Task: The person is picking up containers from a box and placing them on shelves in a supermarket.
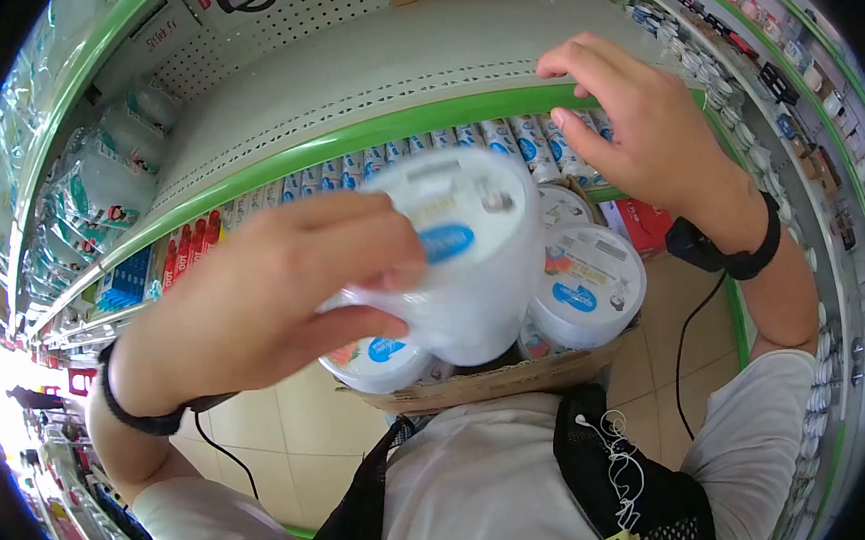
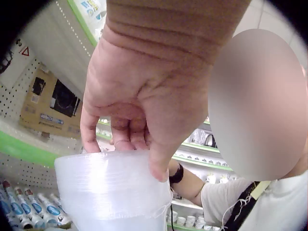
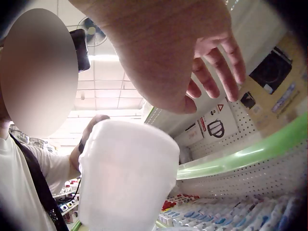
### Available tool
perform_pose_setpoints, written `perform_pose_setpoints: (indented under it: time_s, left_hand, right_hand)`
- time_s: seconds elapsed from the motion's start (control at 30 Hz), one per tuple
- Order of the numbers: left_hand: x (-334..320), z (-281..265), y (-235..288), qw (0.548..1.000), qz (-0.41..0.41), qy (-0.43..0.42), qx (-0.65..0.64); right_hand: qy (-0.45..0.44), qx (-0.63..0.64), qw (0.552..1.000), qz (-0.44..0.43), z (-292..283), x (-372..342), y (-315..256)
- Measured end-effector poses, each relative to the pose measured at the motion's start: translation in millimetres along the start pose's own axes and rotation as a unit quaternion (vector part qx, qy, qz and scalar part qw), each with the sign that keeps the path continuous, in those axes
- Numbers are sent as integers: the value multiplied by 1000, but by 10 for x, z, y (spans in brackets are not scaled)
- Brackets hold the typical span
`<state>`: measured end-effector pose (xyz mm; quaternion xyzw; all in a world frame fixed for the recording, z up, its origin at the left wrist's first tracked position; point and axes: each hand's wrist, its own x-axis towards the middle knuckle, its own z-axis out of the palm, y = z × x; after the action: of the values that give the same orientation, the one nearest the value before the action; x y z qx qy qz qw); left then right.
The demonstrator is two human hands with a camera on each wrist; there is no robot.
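My left hand [image 1: 278, 281] grips a plastic-wrapped stack of translucent plastic bowls [image 1: 485, 296] by its rim, the thumb on one side and the fingers on the other. Nested rims show in the left wrist view, where the stack [image 2: 110, 187] hangs below the palm. A white label with a blue oval covers its top. Beneath it, similar wrapped stacks [image 1: 594, 284] sit in an open cardboard box [image 1: 481, 389] against my body. My right hand [image 1: 643, 120] is raised near the shelf's front edge, holding nothing, its fingers loosely bent. The right wrist view shows the stack [image 3: 125, 178] below that hand.
A grey shelf [image 1: 368, 64] with a green front edge [image 1: 344, 148] spans ahead. Below it stand rows of blue-and-white wrapped packs [image 1: 534, 147] and red packs [image 1: 185, 247]. Clear bagged goods [image 1: 110, 177] fill the left side; another stocked shelf [image 1: 790, 74] runs along the right.
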<state>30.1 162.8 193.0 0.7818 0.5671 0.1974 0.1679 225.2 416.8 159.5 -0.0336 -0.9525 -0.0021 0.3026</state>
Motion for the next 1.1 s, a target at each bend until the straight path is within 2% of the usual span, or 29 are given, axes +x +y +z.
perform_pose_setpoints:
  time_s: [0.07,0.13,0.2,0.27,0.33,0.4,0.47,0.57,0.63,0.67,0.73,0.83,0.97,1.03,1.1]
  left_hand:
    - [31,140,-8,1000,4,-24,-3]
    - [55,254,-24,998,22,-17,56]
    - [76,320,-55,999,31,-9,43]
    - [75,394,-86,1000,5,-18,18]
    - [67,481,-156,999,8,-38,-3]
    - [65,517,-156,998,11,-57,-24]
    - [73,541,-125,997,37,-64,15]
    - [70,588,-127,997,47,-50,28]
    - [119,603,-175,998,34,-50,12]
    - [156,597,-217,998,23,-51,-5]
    - [196,581,-276,996,33,-82,-30]
    - [146,626,-227,996,57,-65,-7]
    - [43,685,-92,989,100,-39,99]
    - [32,668,-62,978,122,-37,167]
    - [13,716,-41,971,131,-19,197]
  right_hand:
    - [-4,13,1000,4,6,-47,-8]
    - [-20,26,999,-1,11,-89,-32]
    - [-36,39,999,-7,31,-143,-57]
    - [-90,109,990,-8,57,-199,-79]
    - [-121,96,988,11,36,-240,-113]
    - [-161,197,963,-89,158,-374,-145]
    - [-155,206,962,-86,199,-408,-148]
    - [-200,249,944,-81,204,-431,-182]
    - [-204,184,954,-121,205,-407,-116]
    - [-204,184,954,-122,202,-398,-118]
    - [-289,225,929,-43,199,-378,-125]
    - [-291,199,934,-49,216,-408,-184]
    - [-269,206,938,-68,217,-492,-209]
    - [-275,336,900,-46,99,-467,-234]
    - [-259,323,908,-64,101,-461,-247]
